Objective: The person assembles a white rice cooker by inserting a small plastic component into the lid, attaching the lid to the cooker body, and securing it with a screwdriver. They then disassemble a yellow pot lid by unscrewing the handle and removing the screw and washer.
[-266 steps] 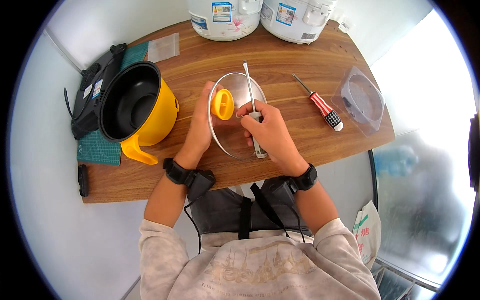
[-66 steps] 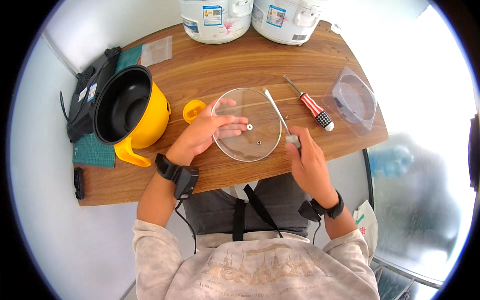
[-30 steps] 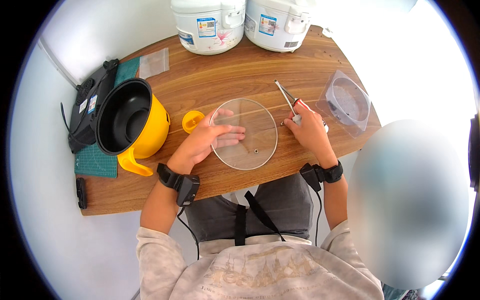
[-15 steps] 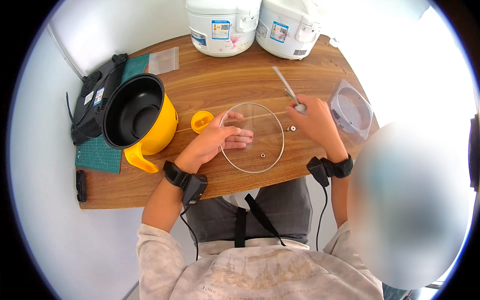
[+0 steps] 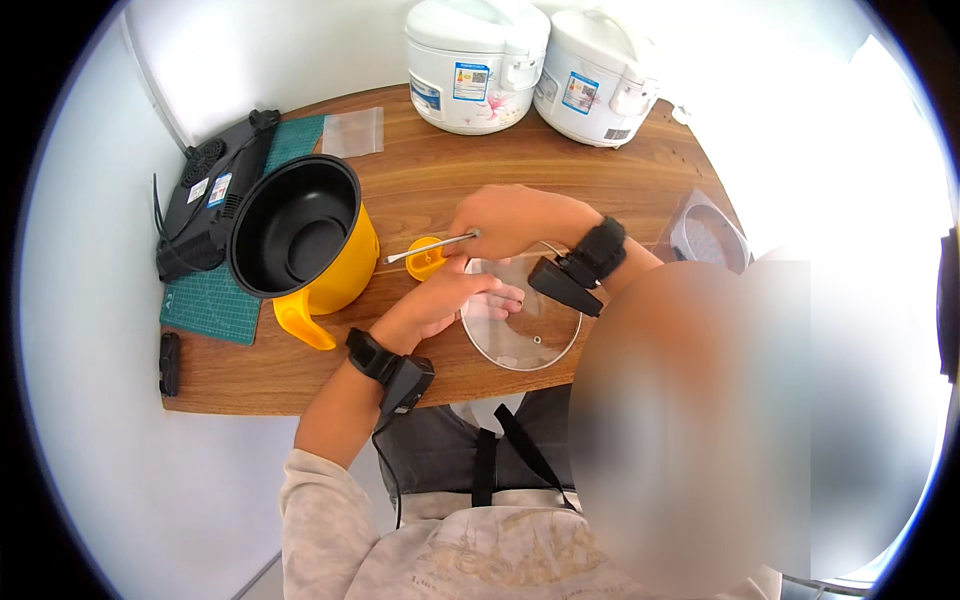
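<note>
My left hand grips the left edge of a round glass lid with a pale rim. Its fingers show through the clear glass, beneath the lid. A small metal ring shows in the lid's near part. My right hand is closed round a screwdriver, just beyond my left hand. The metal shaft points left and passes over a small round yellow knob; the handle is hidden in my fist. Whether the shaft touches the knob, I cannot tell. My right forearm crosses above the lid's far right part.
On the left stands a yellow pot with a black inside and a handle. Behind it a black appliance lies on a green mat. Two white rice cookers stand at the back. A clear plastic tray lies right.
My right hand has swung left across the lid with the screwdriver, whose shaft now points left. My left hand stays at the lid's edge. The view has shifted slightly.
</note>
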Motion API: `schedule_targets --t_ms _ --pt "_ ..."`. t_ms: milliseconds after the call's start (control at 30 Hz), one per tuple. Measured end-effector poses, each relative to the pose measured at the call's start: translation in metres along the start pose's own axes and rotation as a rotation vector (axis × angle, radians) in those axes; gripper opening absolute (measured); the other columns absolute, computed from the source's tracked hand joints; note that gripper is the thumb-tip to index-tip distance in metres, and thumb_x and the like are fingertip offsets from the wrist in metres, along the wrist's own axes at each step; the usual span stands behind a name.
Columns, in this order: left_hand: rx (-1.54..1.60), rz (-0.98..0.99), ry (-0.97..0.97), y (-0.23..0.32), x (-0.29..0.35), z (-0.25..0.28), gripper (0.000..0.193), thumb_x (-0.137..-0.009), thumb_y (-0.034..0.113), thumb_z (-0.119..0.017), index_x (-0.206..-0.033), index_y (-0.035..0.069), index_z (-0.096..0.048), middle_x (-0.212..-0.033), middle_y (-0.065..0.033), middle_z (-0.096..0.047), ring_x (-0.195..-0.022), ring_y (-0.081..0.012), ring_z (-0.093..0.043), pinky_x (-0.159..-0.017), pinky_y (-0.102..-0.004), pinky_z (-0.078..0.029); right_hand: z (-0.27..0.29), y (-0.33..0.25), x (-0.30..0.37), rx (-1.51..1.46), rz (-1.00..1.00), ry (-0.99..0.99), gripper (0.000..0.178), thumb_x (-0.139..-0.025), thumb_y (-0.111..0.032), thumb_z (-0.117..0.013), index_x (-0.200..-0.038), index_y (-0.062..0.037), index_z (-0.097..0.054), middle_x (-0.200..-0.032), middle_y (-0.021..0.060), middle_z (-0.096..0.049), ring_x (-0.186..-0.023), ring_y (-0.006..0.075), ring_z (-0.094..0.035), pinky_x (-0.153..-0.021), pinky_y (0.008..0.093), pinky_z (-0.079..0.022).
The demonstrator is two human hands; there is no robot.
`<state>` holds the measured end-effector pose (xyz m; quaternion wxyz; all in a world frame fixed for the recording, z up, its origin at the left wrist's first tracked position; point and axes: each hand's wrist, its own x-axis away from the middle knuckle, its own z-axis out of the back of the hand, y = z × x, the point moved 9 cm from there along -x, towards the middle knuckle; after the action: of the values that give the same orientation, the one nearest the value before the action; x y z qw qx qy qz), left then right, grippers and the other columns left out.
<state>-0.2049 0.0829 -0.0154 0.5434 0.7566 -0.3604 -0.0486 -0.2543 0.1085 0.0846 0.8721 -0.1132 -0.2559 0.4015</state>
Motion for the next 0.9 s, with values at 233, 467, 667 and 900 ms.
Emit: schedule_targets --t_ms 233,467,667,900 --pt "0.026 0.012 0.028 0.004 0.002 -0.005 0.038 -0.095 0.002 -0.052 -0.131 0.003 -0.037 -0.116 -0.0291 -0.065 -0.100 -0.0307 -0.070 -0.084 -0.0361 -0.059 -0.010 0.007 -0.035 -0.043 0.086 -0.001 0.031 -0.091 -0.028 -0.059 -0.097 -0.0009 -0.073 -0.075 0.0173 -0.069 -0.065 0.0309 -0.064 -0.061 0.0418 -0.048" --pt "0.019 0.011 -0.028 0.001 0.002 -0.003 0.040 -0.096 0.007 -0.055 -0.132 0.004 -0.037 -0.121 -0.0302 -0.064 -0.105 -0.0314 -0.070 -0.092 -0.0386 -0.058 0.011 0.034 -0.018 -0.141 -0.078 0.154 0.037 -0.090 -0.032 -0.062 -0.087 0.0037 -0.071 -0.067 0.0187 -0.065 -0.056 0.0273 -0.056 -0.056 0.0415 -0.045" --pt "0.017 0.024 -0.054 -0.001 -0.002 -0.005 0.040 -0.097 0.008 -0.054 -0.133 0.003 -0.037 -0.121 -0.0294 -0.064 -0.106 -0.0309 -0.070 -0.092 -0.0373 -0.057 0.017 0.119 0.041 -0.373 -0.383 0.276 0.043 -0.089 -0.039 -0.067 -0.084 0.0033 -0.073 -0.059 0.0077 -0.058 -0.053 0.0149 -0.053 -0.050 0.0317 -0.042" --pt "-0.008 0.023 -0.017 -0.002 -0.003 0.002 0.037 -0.100 0.012 -0.052 -0.133 0.005 -0.040 -0.123 -0.0277 -0.064 -0.105 -0.0309 -0.070 -0.090 -0.0386 -0.057 0.002 0.171 0.102 -0.546 -0.565 0.331 0.030 -0.089 -0.029 -0.068 -0.089 0.0007 -0.074 -0.068 0.0031 -0.062 -0.054 0.0119 -0.052 -0.051 0.0281 -0.042"
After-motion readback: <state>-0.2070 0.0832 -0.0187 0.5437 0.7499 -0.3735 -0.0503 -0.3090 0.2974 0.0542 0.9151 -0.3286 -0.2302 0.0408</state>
